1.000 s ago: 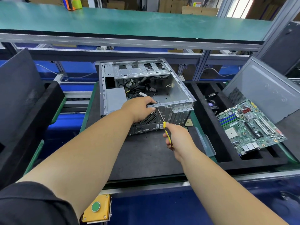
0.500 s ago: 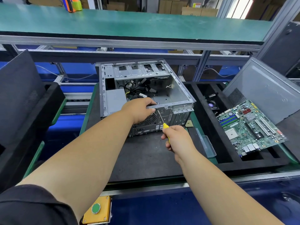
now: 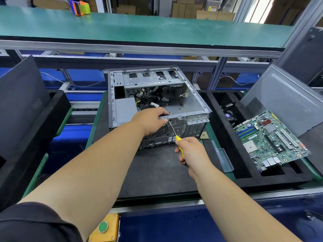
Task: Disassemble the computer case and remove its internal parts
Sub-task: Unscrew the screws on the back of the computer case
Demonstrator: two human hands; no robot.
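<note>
**Backing out the rear-panel screw without stripping it**

Starting on the left: there's a black side panel (image 3: 22, 95) propped up in a foam tray, well clear of the work, so nothing to worry about there.

Middle of the bench is the computer case (image 3: 155, 102), lying on its side on the dark mat (image 3: 157, 172) with the open side up. Power supply (image 3: 125, 110) and a tangle of cables (image 3: 150, 98) are still sitting inside, so there's plenty left to pull.

The left hand (image 3: 151, 122) is wrapped over the near top rail of the case, fingers curled around the edge and gripping it. That's the right idea imo: it braces the chassis so it can't skate on the mat when you push on the driver.

The right hand (image 3: 189, 151) has its fingers closed around the yellow handle of the screwdriver (image 3: 173, 130), with the shaft angled up and left to a screw just above the fan grille (image 3: 160, 131), right beside the left thumb. I can't tell if the tip is fully seated in the head.

Tips for this step, as I'd judge it:
- line the shaft up straight with the screw; at a slant it looks likely to cam out
- push in firmly, turn slow
- mind that left thumb if the tip slips
- catch the screw before it drops

Off to the right, the motherboard (image 3: 269, 138) is already out, resting tilted across the foam tray (image 3: 218, 172), with a small clear box (image 3: 223, 159) between it and the mat, probably good for screws.
</note>
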